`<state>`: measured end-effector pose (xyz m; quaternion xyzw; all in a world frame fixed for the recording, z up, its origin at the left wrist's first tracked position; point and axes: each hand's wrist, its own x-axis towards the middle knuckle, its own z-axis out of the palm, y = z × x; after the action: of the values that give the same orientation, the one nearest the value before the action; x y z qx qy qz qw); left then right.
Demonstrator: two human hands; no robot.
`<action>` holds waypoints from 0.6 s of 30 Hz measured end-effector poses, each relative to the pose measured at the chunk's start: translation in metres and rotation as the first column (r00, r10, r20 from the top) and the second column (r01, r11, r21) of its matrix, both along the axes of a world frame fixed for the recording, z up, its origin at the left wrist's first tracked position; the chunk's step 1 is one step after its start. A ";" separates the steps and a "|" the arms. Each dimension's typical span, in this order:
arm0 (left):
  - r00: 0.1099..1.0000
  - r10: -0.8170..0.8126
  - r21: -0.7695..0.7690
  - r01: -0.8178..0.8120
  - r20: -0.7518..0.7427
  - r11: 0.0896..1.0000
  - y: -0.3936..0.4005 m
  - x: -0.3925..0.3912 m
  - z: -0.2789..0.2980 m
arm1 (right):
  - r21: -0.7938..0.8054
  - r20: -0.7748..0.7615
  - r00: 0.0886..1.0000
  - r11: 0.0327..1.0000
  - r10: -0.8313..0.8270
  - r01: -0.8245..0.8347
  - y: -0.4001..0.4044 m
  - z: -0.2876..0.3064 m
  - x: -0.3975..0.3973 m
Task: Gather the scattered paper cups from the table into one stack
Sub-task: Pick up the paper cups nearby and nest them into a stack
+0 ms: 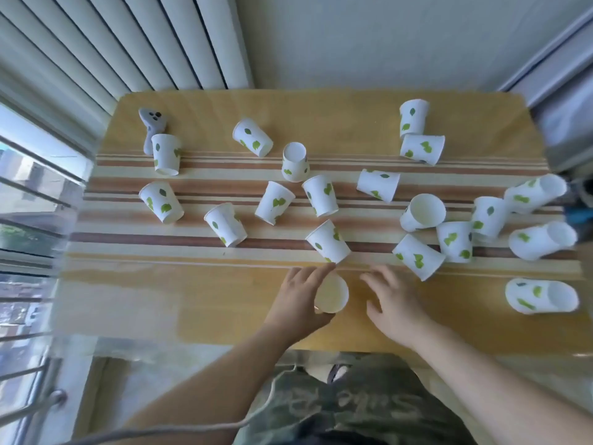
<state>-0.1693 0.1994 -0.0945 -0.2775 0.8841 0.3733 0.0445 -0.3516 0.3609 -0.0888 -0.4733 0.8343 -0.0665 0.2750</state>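
The paper cup [332, 293] that begins the stack stands upright on the near, plain part of the table [199, 293], mouth toward the camera, and the left hand [296, 298] is closed around its left wall, with the fingers [316, 273] curving over the far side of the rim and the thumb at the near side. The right hand [390, 295] is just to the right of this cup, flat and with the fingers spread, holding nothing; I cannot tell if it touches the table. Just beyond the fingertips of the left hand lies the nearest loose cup [328, 241], tilted on its side. A little further to the right of the free hand lies another cup [418, 256], and behind it a tight group of cups [455, 240] that touch each other. The other cups are scattered well apart to the left and far side, on the striped cloth [205, 184]. At the far left corner there is a small grey toy [150, 123] beside one cup. In my judgement these cups are very light and thin, so they will slide or roll at a small push and will crush if squeezed hard. It seems best to hold each one softly around the middle of the wall, or near the stiffer rolled rim, and to drop it straight into the held cup.
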 end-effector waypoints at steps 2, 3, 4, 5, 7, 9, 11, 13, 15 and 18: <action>0.994 0.112 0.044 -0.111 -0.015 0.993 0.009 0.004 -0.017 | -0.021 -0.085 0.992 0.995 0.095 -0.097 0.010 -0.020 -0.004; 0.987 0.158 0.057 -0.157 -0.014 0.986 0.010 0.007 -0.025 | -0.034 -0.133 0.982 0.990 0.130 -0.136 0.014 -0.029 -0.005; 0.982 0.190 0.061 -0.189 -0.010 0.980 0.010 0.009 -0.033 | -0.060 -0.174 0.973 0.985 0.150 -0.162 0.018 -0.039 -0.006; 0.977 0.212 0.053 -0.211 -0.011 0.976 0.010 0.011 -0.041 | -0.097 -0.199 0.968 0.979 0.155 -0.177 0.022 -0.048 -0.005; 0.969 0.228 -0.014 -0.230 -0.096 0.973 0.009 0.013 -0.054 | -0.183 -0.222 0.965 0.966 0.142 -0.184 0.027 -0.066 -0.003; 0.960 0.210 -0.095 -0.230 -0.187 0.969 0.013 0.013 -0.064 | -0.247 -0.270 0.955 0.949 0.126 -0.195 0.033 -0.083 -0.002; 0.955 0.183 -0.171 -0.226 -0.235 0.959 0.017 0.012 -0.071 | -0.302 -0.325 0.940 0.931 0.100 -0.204 0.036 -0.093 0.000; 0.945 0.183 -0.180 -0.237 -0.272 0.955 0.018 0.013 -0.077 | -0.352 -0.364 0.929 0.913 0.070 -0.207 0.037 -0.099 0.000; 0.943 0.157 -0.182 -0.216 -0.294 0.959 0.019 0.015 -0.085 | -0.409 -0.386 0.922 0.890 0.028 -0.199 0.038 -0.104 0.002; 0.921 0.146 -0.229 -0.239 -0.360 0.944 0.014 0.018 -0.093 | -0.461 -0.418 0.909 0.862 -0.002 -0.210 0.038 -0.110 0.006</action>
<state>-0.1516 0.2132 -0.1873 -0.2989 0.8889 0.2949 -0.1830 -0.3452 0.3984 -0.1984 -0.5763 0.8001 -0.1637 -0.0310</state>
